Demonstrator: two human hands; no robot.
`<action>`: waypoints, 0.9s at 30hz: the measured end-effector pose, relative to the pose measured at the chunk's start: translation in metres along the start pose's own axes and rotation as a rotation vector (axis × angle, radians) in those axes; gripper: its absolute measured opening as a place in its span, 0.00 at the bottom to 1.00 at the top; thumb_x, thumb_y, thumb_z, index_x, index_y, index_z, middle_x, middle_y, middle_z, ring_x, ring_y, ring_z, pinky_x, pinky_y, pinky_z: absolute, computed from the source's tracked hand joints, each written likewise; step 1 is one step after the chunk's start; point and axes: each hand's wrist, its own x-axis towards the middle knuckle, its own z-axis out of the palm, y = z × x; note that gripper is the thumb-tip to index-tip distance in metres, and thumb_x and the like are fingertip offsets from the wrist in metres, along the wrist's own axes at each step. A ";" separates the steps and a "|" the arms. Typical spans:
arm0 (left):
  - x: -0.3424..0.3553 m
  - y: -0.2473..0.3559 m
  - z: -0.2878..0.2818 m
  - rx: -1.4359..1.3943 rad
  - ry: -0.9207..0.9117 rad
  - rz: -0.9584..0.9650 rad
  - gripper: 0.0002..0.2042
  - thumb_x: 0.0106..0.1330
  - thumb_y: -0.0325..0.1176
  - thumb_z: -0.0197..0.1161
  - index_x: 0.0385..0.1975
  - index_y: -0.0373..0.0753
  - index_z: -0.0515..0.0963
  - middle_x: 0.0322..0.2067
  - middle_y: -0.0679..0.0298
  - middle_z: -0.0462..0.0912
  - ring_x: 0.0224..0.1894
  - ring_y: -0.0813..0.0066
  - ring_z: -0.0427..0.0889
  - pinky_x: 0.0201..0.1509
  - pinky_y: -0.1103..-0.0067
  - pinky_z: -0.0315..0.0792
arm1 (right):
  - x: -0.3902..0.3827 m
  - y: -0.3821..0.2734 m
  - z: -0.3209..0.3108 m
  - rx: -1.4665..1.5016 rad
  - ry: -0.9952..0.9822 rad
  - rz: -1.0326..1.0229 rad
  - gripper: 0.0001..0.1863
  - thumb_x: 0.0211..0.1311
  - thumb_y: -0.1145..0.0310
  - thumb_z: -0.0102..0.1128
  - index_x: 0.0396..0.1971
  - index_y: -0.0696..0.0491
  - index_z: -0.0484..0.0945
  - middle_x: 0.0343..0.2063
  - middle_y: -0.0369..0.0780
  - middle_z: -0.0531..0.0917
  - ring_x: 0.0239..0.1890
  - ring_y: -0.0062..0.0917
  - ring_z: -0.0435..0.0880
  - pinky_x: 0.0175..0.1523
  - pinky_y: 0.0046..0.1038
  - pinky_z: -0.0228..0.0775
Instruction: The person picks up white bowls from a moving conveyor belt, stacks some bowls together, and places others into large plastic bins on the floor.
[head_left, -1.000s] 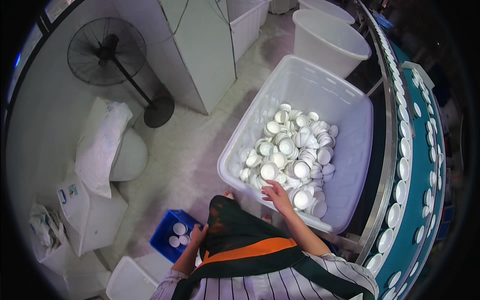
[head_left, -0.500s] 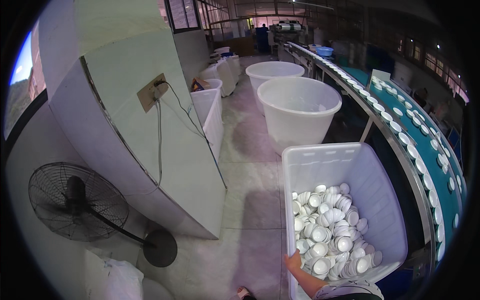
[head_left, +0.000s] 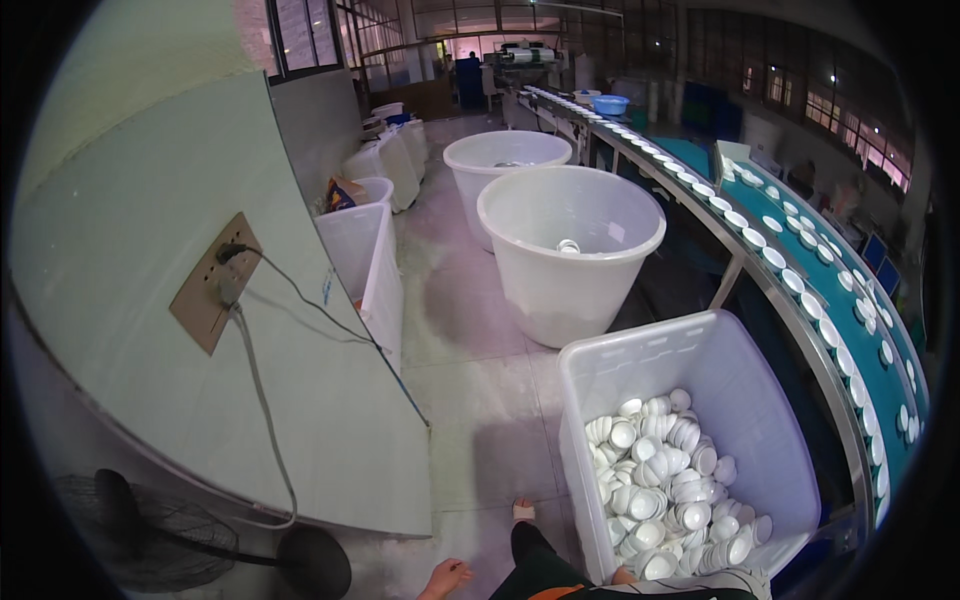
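Note:
A white plastic bin (head_left: 572,440) stands at my right front, holding a heap of small white bowls (head_left: 690,515). At the bin's near-left corner, my right hand (head_left: 625,575) shows only as a small patch of skin; its fingers are hidden. My left hand (head_left: 447,577) hangs low beside my leg, left of the bin. Its fingers are loosely bent, a little apart, with nothing visible in them.
Two large round white tubs (head_left: 560,290) stand ahead. Along the right, a conveyor (head_left: 815,350) carries rows of white bowls. A wall panel with a socket (head_left: 215,285) and cables is at left, above a black fan (head_left: 150,530). My foot (head_left: 523,510) is beside the bin.
The view has shifted forward, and the tubs look nearer. My left hand and leg have come into view. My right hand, earlier on the bin's left rim, now sits lower, near its corner.

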 end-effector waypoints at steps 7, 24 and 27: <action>0.141 0.045 -0.079 -0.388 -0.134 -0.559 0.16 0.59 0.40 0.56 0.35 0.30 0.75 0.28 0.58 0.81 0.29 0.73 0.80 0.33 0.79 0.73 | 0.164 -0.099 -0.058 -0.651 -0.753 -0.192 0.19 0.50 0.58 0.58 0.39 0.53 0.73 0.34 0.43 0.80 0.40 0.37 0.79 0.43 0.38 0.70; 0.662 0.115 -0.243 0.035 -0.160 -0.336 0.15 0.59 0.41 0.56 0.28 0.31 0.76 0.24 0.59 0.80 0.25 0.74 0.78 0.26 0.80 0.72 | 0.417 -0.639 -0.195 -0.247 -0.261 -0.923 0.24 0.56 0.54 0.55 0.50 0.52 0.70 0.40 0.46 0.79 0.40 0.38 0.79 0.45 0.33 0.71; 0.742 0.162 -0.265 -0.069 0.008 -0.201 0.16 0.53 0.44 0.55 0.25 0.35 0.80 0.22 0.57 0.81 0.24 0.63 0.80 0.30 0.71 0.73 | 0.466 -0.623 -0.236 0.019 -0.154 -0.749 0.23 0.54 0.57 0.58 0.49 0.52 0.70 0.41 0.48 0.79 0.39 0.35 0.81 0.42 0.31 0.73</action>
